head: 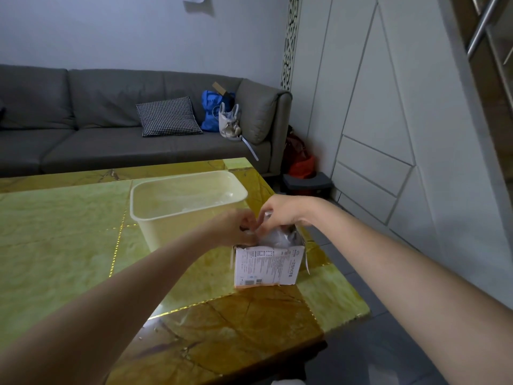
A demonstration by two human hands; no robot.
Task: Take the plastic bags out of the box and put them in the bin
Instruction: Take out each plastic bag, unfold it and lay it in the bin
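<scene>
Hands: we hold both of them over the open top of the box, close together, almost touching.
Left hand [236, 227]: our fingers are curled and pinch a bit of clear plastic at the box's top edge.
Right hand [280, 211]: our fingers bend down and pinch the plastic bags from above.
Plastic bags [277, 237]: shiny and see-through, bunched up in the box, right under our right hand. Some of the plastic sticks up between our two hands.
Box [268, 266]: white card with small print on its side and a torn top. It stands on the table just below our hands.
Bin [177, 215]: pale and see-through, with its top open. It sits just past our left hand, touching or nearly touching the box; we cannot tell which.
Table [61, 232]: green and brown shiny stone, under our arms.
Sofa [97, 140]: grey, far past our hands, with a checked cushion [168, 116] and a blue bag [212, 109] on it.
</scene>
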